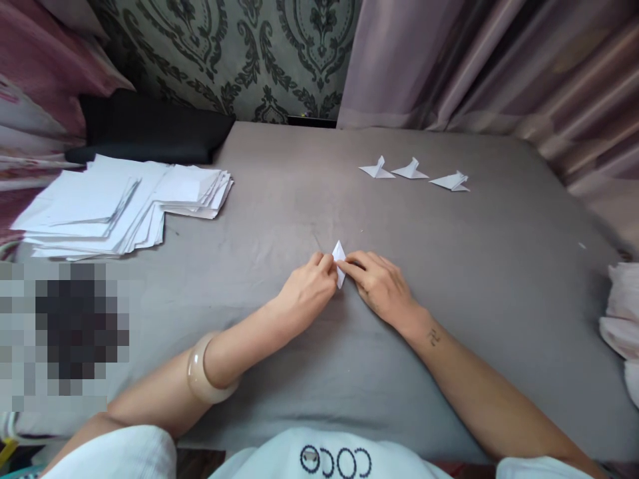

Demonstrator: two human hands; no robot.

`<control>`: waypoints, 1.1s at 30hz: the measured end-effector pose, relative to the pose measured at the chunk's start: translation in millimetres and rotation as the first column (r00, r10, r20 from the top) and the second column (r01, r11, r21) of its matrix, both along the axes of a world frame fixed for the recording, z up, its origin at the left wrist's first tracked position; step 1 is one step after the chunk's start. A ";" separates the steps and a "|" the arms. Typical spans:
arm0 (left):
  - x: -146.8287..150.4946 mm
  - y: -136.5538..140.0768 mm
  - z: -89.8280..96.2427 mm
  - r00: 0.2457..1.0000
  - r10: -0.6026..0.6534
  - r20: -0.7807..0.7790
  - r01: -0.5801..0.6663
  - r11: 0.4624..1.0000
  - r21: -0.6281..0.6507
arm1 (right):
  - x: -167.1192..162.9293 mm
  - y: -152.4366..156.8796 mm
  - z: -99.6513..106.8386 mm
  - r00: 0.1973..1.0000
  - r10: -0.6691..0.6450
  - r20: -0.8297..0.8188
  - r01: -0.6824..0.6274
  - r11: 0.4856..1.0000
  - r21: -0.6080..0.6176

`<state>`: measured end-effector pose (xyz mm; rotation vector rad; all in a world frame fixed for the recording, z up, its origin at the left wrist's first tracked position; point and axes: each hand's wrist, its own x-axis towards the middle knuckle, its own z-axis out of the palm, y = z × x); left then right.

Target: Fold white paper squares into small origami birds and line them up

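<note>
A small white folded paper piece (339, 253) lies on the grey cloth surface (449, 279) in the middle. My left hand (309, 287) pinches its left side with the fingertips. From the other side my right hand (378, 285) presses and grips it; the lower part of the paper is hidden between the fingers. A pale bangle (202, 372) sits on my left forearm.
A loose stack of white paper sheets (124, 203) lies at the left. Three folded white paper figures (412, 170) stand in a row at the far right. A black cushion (150, 126) sits at the back left, curtains at the right, crumpled white cloth (622, 313) at the right edge.
</note>
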<state>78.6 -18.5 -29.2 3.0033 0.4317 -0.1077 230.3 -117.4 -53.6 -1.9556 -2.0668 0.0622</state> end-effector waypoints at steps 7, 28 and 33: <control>-6.6 8.6 7.1 1.000 -0.016 0.026 0.018 0.996 -0.092 | 1.1 -2.6 0.8 1.000 -0.018 -0.004 0.018 1.000 0.016; 0.1 27.2 -26.8 0.816 0.499 0.292 -0.213 0.729 -0.651 | 2.9 2.3 -15.3 0.944 -0.092 -0.316 0.140 0.981 0.133; 1.5 30.0 -27.4 0.786 0.555 0.272 -0.179 0.625 -0.760 | 6.1 8.5 -13.1 0.767 -0.194 -0.611 0.317 0.943 0.099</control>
